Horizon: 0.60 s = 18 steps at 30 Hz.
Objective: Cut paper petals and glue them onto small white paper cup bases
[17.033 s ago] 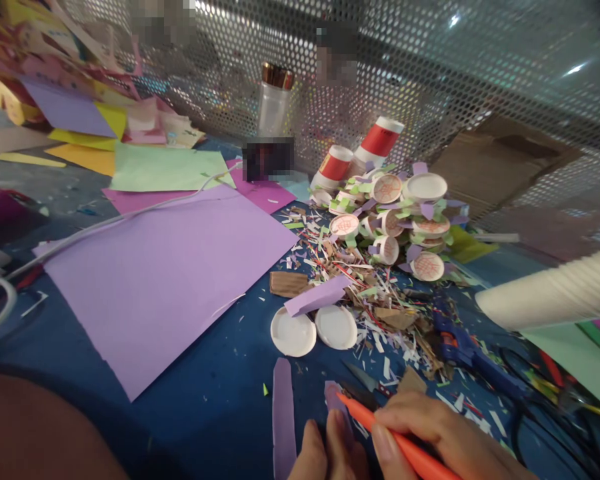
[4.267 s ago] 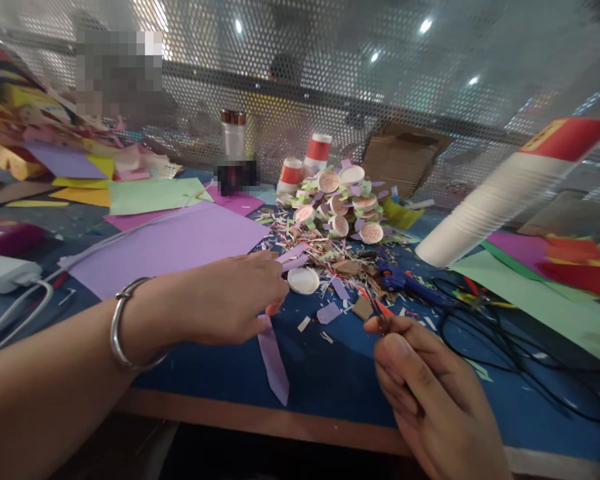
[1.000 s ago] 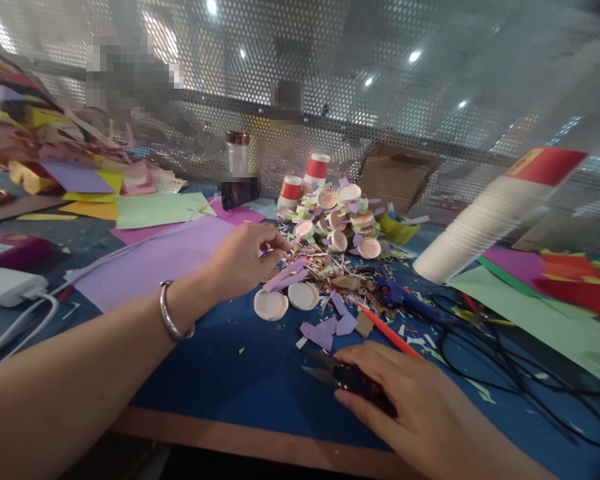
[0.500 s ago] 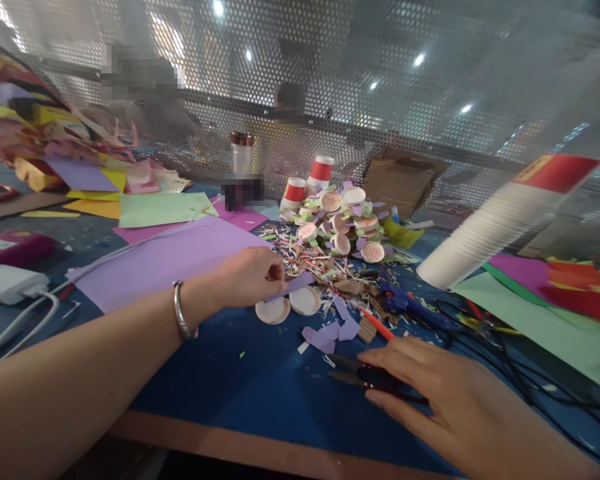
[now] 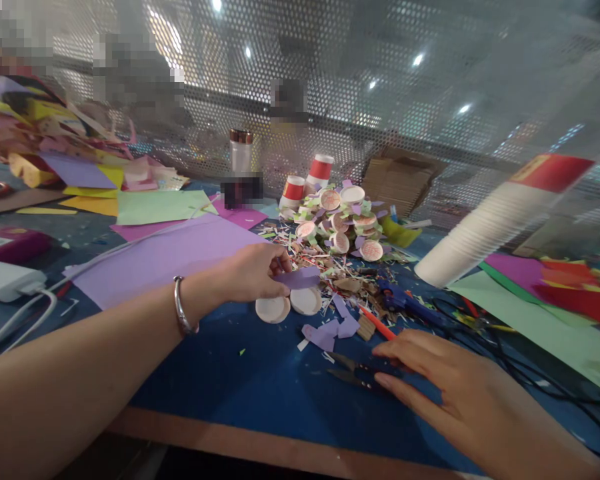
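Note:
My left hand [image 5: 257,272] pinches a small purple paper strip [image 5: 304,277] between thumb and fingers. The strip hangs over two round white paper cup bottoms, a left one [image 5: 272,309] and a right one [image 5: 306,301], lying side by side on the table. Near the front edge lie thread snips [image 5: 353,371] with their blades apart. My right hand [image 5: 430,373] hovers at the handle end of the snips, thumb and fingers spread; whether the fingertips still touch the handles is hard to see. Cut purple scraps [image 5: 325,335] lie beyond the snips.
Behind the scraps rises a pile of decorated cup bottoms [image 5: 340,223]. A tilted stack of paper cups [image 5: 500,220] leans at right, near a blue glue gun [image 5: 410,305] and black cable [image 5: 505,363]. Purple paper [image 5: 170,257] covers the left. An orange pen [image 5: 377,323] lies centrally.
My right hand has drawn back to the right, its fingers loosening from the snips, which stay in place. The purple strip in my left hand has shifted slightly right and up.

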Tool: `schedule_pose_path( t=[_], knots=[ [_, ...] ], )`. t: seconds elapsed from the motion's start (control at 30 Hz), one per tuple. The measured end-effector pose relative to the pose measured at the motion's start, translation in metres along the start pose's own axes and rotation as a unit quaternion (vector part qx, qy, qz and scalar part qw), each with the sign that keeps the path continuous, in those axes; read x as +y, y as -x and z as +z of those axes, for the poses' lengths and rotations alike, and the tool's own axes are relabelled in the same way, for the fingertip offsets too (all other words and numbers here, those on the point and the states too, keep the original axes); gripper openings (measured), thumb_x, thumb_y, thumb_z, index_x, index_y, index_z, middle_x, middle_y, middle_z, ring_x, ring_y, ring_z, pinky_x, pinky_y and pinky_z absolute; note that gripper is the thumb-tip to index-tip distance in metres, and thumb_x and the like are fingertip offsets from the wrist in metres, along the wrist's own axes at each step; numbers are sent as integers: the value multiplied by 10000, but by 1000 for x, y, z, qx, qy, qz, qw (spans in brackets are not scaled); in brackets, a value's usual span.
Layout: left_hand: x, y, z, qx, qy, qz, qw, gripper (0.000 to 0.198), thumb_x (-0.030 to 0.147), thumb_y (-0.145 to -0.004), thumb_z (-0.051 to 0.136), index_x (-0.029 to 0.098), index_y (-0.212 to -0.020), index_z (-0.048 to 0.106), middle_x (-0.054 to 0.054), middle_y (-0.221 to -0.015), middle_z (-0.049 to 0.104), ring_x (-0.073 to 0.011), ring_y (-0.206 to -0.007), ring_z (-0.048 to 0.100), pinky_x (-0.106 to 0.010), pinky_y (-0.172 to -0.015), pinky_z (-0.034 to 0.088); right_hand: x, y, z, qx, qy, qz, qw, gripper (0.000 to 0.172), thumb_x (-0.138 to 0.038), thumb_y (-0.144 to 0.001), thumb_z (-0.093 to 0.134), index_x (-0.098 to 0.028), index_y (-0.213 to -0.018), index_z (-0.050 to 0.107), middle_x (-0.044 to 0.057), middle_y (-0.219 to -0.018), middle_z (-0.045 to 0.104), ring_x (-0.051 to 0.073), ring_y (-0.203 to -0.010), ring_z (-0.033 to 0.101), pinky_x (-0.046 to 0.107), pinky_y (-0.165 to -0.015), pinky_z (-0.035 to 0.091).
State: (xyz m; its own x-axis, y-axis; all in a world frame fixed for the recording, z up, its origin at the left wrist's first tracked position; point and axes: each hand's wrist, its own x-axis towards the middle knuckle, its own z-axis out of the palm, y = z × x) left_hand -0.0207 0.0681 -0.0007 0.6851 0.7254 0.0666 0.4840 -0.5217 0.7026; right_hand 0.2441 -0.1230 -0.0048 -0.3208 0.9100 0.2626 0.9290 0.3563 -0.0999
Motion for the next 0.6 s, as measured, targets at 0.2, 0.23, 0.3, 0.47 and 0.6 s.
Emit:
schedule_pose_path(
  t=[0.2,0.23,0.3,0.47,0.6],
  knots=[
    [8,1,-3,7,101,-13,995,283,349,-715,799,167,-752,585,50,-661,520,-113,-620,470,-253,-585,349,13,-4,-3,25,22,52,998,262,-388,-1006,507,-262,-1023,736,74,-978,760,254,-832,743,355,-661,586],
    [11,2,-2,0,137,-16,990,294,360,-725,799,168,-747,578,46,-667,535,-113,-624,488,-250,-585,359,14,-6,-3,23,22,60,998,274,-385,-1014,489,-262,-1015,734,72,-968,756,249,-827,739,349,-655,580],
    [16,5,1,-18,197,-19,980,282,392,-784,767,168,-798,596,35,-703,574,-112,-635,523,-243,-590,388,18,-8,-3,17,25,63,998,285,-378,-1023,468,-262,-1016,729,70,-968,748,246,-842,734,352,-676,575],
    [28,16,8,-50,234,-2,971,345,497,-904,656,169,-819,590,50,-645,516,-72,-546,444,-208,-505,327,24,-9,4,-27,53,60,996,263,-320,-1009,476,-239,-1058,722,92,-1011,734,253,-856,721,388,-737,584],
    [34,23,13,-86,272,20,958,374,531,-884,680,172,-818,599,50,-615,531,-67,-509,455,-199,-470,343,26,-9,9,-30,29,56,998,261,-256,-1003,467,-239,-1113,703,90,-1013,734,240,-877,709,398,-799,580]
  ],
)
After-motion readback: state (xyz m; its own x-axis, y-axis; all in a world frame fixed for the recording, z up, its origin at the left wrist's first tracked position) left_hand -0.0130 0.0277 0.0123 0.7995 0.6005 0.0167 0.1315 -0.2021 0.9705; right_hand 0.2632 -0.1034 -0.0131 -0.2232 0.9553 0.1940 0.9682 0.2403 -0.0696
